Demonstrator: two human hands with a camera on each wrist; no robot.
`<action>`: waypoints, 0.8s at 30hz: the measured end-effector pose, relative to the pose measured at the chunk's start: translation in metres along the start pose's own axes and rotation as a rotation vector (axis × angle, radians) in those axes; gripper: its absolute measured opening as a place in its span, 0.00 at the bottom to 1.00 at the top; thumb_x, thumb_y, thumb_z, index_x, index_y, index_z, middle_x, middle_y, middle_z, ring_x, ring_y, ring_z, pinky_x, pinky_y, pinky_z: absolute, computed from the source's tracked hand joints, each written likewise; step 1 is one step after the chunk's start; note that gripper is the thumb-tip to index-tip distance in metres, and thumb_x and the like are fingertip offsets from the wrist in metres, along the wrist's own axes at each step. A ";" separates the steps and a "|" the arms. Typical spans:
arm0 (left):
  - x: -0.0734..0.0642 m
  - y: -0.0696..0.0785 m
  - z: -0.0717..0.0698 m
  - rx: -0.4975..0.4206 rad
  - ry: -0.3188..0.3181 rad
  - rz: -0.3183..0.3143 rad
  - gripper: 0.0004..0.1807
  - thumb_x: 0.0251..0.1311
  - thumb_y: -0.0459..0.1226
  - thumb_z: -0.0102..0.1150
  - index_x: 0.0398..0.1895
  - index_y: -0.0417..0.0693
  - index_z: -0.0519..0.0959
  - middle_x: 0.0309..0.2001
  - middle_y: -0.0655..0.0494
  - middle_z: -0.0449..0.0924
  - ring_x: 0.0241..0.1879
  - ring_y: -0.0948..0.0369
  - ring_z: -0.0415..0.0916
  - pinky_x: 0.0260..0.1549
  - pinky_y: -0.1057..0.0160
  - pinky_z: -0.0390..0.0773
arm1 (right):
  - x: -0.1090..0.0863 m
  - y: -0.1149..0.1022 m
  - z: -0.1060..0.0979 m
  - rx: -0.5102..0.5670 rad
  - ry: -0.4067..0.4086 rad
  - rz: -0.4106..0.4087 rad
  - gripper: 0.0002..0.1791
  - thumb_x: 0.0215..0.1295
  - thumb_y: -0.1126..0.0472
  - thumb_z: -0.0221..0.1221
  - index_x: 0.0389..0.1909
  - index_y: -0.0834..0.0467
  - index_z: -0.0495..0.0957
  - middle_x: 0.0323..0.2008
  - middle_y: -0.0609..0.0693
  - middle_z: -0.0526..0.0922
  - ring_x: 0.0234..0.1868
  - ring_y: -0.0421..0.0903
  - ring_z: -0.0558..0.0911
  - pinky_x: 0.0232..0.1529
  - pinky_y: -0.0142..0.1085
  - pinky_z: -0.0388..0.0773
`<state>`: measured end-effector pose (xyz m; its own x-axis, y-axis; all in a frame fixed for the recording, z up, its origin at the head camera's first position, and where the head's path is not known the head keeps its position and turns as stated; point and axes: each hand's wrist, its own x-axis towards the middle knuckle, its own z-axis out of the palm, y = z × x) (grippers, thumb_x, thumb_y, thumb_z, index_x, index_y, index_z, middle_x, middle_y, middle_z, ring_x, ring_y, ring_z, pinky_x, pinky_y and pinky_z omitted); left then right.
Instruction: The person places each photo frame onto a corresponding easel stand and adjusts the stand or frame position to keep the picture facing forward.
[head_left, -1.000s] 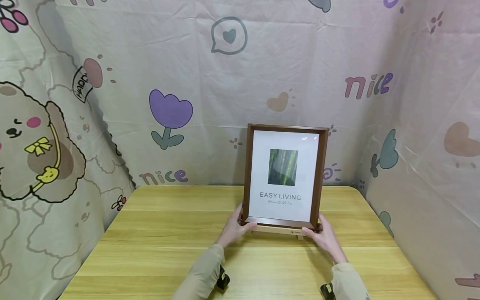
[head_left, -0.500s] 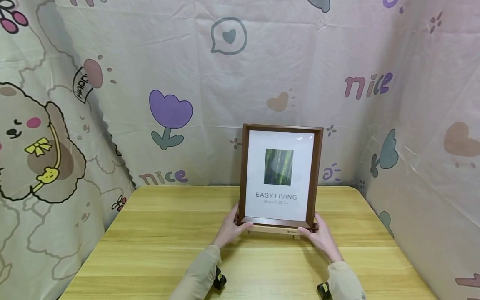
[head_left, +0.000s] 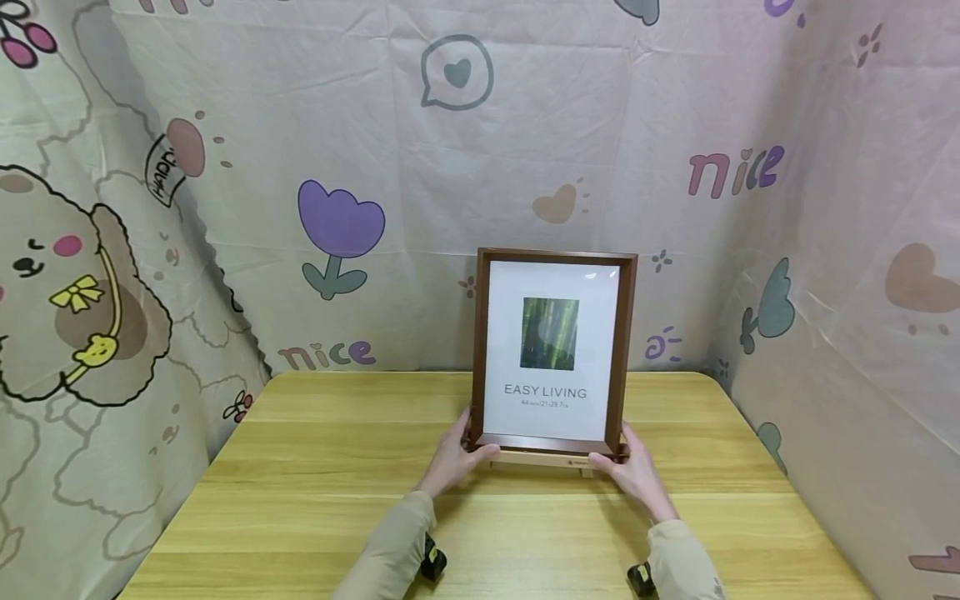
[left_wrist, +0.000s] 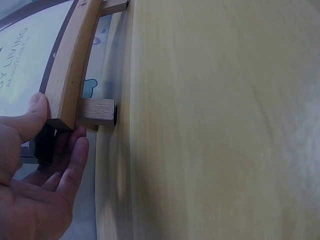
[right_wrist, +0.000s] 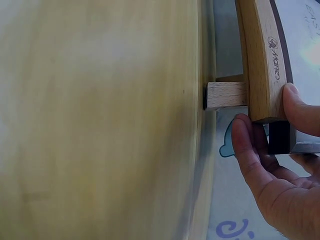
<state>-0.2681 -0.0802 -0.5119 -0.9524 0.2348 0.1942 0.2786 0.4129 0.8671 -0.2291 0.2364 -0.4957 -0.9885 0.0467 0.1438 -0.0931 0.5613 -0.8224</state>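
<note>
A brown picture frame (head_left: 551, 350) with a white "EASY LIVING" sheet and a small green picture stands upright, leaning back, on a light wooden tabletop easel (head_left: 540, 459). My left hand (head_left: 453, 457) grips the frame's lower left corner, thumb in front and fingers curled behind and below. On the other side, my right hand (head_left: 633, 471) holds the lower right corner the same way. Both wrist views show the easel's ledge (left_wrist: 72, 75) between thumb and fingers, with a short wooden foot (right_wrist: 226, 95) below it. The easel's back is hidden.
The light wood-grain table (head_left: 337, 467) spreads out around the frame. Behind it hangs a printed cloth (head_left: 450, 167), with more cloth along the left and right sides. Beige sleeves (head_left: 393, 542) and black wrist cameras (head_left: 432, 560) are near the front.
Both hands and the frame on its easel have shifted steadily a little to the left across the table. The grip looks the same throughout.
</note>
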 end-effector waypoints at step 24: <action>-0.004 -0.005 -0.010 0.023 0.029 -0.008 0.55 0.58 0.43 0.72 0.79 0.35 0.48 0.54 0.30 0.79 0.55 0.40 0.80 0.58 0.42 0.80 | 0.004 -0.006 0.011 -0.005 -0.002 0.000 0.42 0.59 0.61 0.71 0.72 0.62 0.63 0.49 0.70 0.84 0.46 0.58 0.86 0.47 0.44 0.83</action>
<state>-0.2670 -0.0923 -0.5125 -0.9578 0.2060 0.2007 0.2733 0.4349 0.8580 -0.2339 0.2245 -0.4962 -0.9887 0.0455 0.1427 -0.0922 0.5657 -0.8194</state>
